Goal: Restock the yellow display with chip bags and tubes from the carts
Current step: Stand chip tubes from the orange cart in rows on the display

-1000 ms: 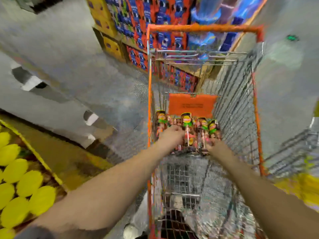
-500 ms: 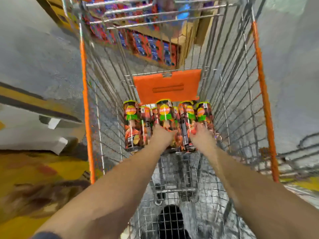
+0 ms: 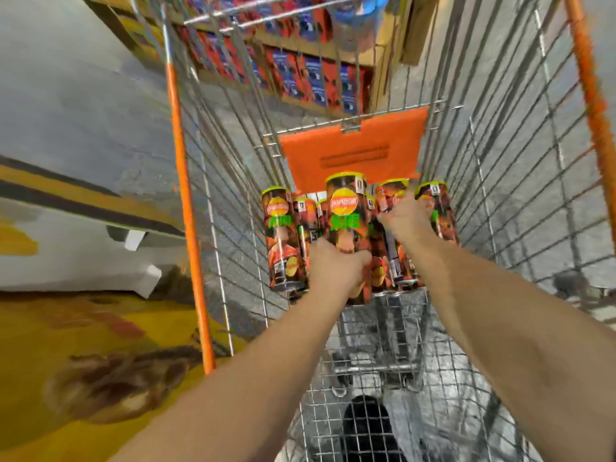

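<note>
Far left, the yellow display (image 3: pixel 50 345) blurs past beside the wire cart (image 3: pixel 186 201). Inside the cart, chip tubes (image 3: pixel 283 241) stand upright in a cluster below the orange flap (image 3: pixel 353 151). Left hand (image 3: pixel 336 271) has its fingers clamped round the front centre tube (image 3: pixel 345 208). Right hand (image 3: pixel 405 218) grips a tube (image 3: pixel 433 208) further right, fingers curled over it.

The wire cart (image 3: pixel 230 181), with orange corner posts and an orange flap (image 3: pixel 353 151) at its far end, carries a cluster of upright chip tubes (image 3: pixel 283 241) standing on its mesh bottom against that flap.
</note>
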Demonstrator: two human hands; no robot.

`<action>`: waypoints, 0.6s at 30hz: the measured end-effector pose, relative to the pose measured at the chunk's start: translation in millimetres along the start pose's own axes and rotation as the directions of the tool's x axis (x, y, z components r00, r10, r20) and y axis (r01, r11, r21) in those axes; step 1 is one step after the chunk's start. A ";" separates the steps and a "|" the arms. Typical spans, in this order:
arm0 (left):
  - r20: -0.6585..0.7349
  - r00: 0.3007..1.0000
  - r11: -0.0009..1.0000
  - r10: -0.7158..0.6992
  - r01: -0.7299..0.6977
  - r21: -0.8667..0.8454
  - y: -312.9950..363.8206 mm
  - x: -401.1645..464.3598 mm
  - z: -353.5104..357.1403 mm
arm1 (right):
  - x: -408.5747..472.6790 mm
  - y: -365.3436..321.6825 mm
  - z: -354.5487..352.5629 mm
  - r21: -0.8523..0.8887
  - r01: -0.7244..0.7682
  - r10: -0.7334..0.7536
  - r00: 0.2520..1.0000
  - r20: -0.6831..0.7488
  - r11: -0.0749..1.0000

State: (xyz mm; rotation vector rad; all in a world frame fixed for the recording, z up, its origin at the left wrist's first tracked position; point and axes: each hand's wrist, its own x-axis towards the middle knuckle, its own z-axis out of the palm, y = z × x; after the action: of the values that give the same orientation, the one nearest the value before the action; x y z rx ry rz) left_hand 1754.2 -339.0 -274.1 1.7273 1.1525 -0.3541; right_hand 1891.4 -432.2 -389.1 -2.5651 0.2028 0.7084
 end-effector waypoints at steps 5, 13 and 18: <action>0.059 0.985 0.983 0.162 -0.156 -0.097 5.6 -44.4 -38.3 | -61.9 -24.6 -54.6 0.075 0.043 -0.039 0.998 -0.057 0.996; 0.030 0.929 0.865 0.368 -0.331 -0.376 -1.2 -166.7 -136.7 | -230.5 -70.7 -147.6 0.227 0.353 -0.313 0.929 -0.196 0.908; -0.080 0.875 0.762 0.477 -0.458 -0.458 -41.7 -253.6 -224.3 | -375.6 -111.4 -162.8 0.398 0.543 -0.520 0.836 -0.174 0.739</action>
State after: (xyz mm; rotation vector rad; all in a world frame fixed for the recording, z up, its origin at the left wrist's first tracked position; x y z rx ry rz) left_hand 1532.9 -282.4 -20.7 1.4956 0.6585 0.1906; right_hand 1671.6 -405.1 -27.2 -2.0512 -0.3259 0.3233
